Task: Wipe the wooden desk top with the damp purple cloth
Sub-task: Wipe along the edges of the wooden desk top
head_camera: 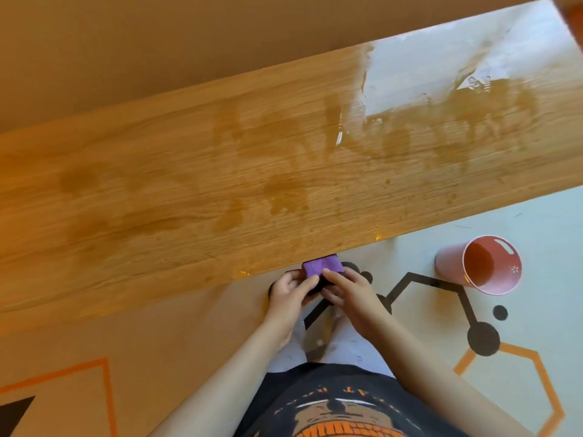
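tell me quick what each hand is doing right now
Left hand: closed on the folded purple cloth.
Right hand: closed on the same cloth, by the desk edge.

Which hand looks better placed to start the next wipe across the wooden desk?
Probably the right hand: its fingers lie over the folded purple cloth at the wooden desk top's near edge. The left hand grips from the side.
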{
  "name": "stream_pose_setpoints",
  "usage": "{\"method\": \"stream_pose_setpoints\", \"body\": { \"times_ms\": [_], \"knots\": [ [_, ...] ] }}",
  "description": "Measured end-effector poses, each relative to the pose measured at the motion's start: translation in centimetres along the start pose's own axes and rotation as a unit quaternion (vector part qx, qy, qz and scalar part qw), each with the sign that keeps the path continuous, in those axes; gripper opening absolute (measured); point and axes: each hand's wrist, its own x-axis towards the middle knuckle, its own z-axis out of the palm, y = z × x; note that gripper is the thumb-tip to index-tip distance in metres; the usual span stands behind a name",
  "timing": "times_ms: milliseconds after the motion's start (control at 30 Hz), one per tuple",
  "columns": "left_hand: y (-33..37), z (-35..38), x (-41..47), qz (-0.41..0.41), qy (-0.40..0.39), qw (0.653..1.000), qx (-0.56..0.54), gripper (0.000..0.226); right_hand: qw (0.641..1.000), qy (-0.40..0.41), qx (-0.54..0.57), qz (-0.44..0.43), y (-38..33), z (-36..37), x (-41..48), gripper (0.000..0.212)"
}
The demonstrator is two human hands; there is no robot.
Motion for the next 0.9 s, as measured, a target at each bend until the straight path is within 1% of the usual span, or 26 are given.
{"method": "stream_pose_setpoints", "body": {
  "times_ms": [33, 67, 100, 133, 167, 200, 233, 267, 300, 333, 400, 467, 500, 600, 667, 733, 800, 900],
  "knots": [
    [0.3, -0.9, -0.4, 0.028, -0.021, 0.995, 0.092, 0.012, 0.999, 0.027, 0.03, -0.009, 0.2, 0.1, -0.1, 0.026],
    [0.6, -1.8, -0.7, 0.068, -0.038, 0.976, 0.206, 0.012, 0.997, 0.052, 0.06, -0.017, 0.3, 0.2, -0.1, 0.022],
    [1.1, -2.7, -0.7, 0.129, -0.044, 0.934, 0.329, 0.017, 0.993, 0.073, 0.089, -0.023, 0.2, 0.3, -0.1, 0.017],
    [1.6, -3.6, -0.5, 0.213, -0.034, 0.872, 0.439, 0.021, 0.989, 0.092, 0.11, -0.032, 0.1, 0.3, -0.1, 0.011],
    [2.2, -4.3, 0.0, 0.311, -0.008, 0.797, 0.517, 0.023, 0.986, 0.111, 0.116, -0.044, -0.2, 0.2, 0.0, 0.006],
    [3.0, -4.8, 0.9, 0.406, 0.021, 0.721, 0.562, 0.023, 0.983, 0.133, 0.113, -0.06, -0.4, 0.0, 0.1, 0.003],
    [3.8, -5.0, 1.9, 0.477, 0.042, 0.654, 0.586, 0.023, 0.979, 0.154, 0.104, -0.079, -0.6, -0.2, 0.1, 0.003],
    [4.5, -5.1, 3.2, 0.521, 0.051, 0.603, 0.602, 0.025, 0.975, 0.178, 0.089, -0.102, -0.7, -0.6, 0.2, 0.004],
    [5.2, -5.0, 4.4, 0.543, 0.051, 0.568, 0.616, 0.026, 0.968, 0.205, 0.062, -0.128, -0.8, -0.9, 0.1, 0.005],
    [5.7, -4.7, 5.4, 0.552, 0.048, 0.546, 0.629, 0.027, 0.959, 0.235, 0.021, -0.158, -0.7, -1.2, 0.1, 0.006],
    [6.0, -4.2, 6.9, 0.56, 0.04, 0.514, 0.649, 0.026, 0.934, 0.281, -0.066, -0.21, -0.2, -1.7, -0.1, 0.011],
    [5.9, -4.0, 7.5, 0.571, 0.034, 0.488, 0.66, 0.027, 0.916, 0.295, -0.118, -0.244, 0.7, -1.3, -0.4, 0.01],
    [5.8, -4.0, 7.7, 0.573, 0.033, 0.482, 0.662, 0.027, 0.909, 0.297, -0.143, -0.256, 1.2, -0.8, -0.6, 0.012],
    [5.7, -4.1, 7.8, 0.574, 0.042, 0.472, 0.668, 0.027, 0.899, 0.266, -0.206, -0.281, 2.9, 1.6, -0.4, 0.018],
    [5.8, -4.0, 7.7, 0.57, 0.045, 0.467, 0.674, 0.028, 0.897, 0.23, -0.227, -0.3, 3.9, 3.3, -0.1, 0.019],
    [5.9, -3.9, 7.9, 0.568, 0.043, 0.464, 0.679, 0.029, 0.894, 0.214, -0.235, -0.317, 4.3, 4.0, 0.1, 0.018],
    [5.9, -3.9, 7.8, 0.561, 0.04, 0.464, 0.685, 0.029, 0.882, 0.235, -0.232, -0.337, 3.6, 3.1, 0.3, 0.016],
    [5.7, -3.9, 7.9, 0.552, 0.035, 0.472, 0.686, 0.028, 0.858, 0.324, -0.22, -0.334, 0.9, -0.6, 0.8, 0.013]
  ]
}}
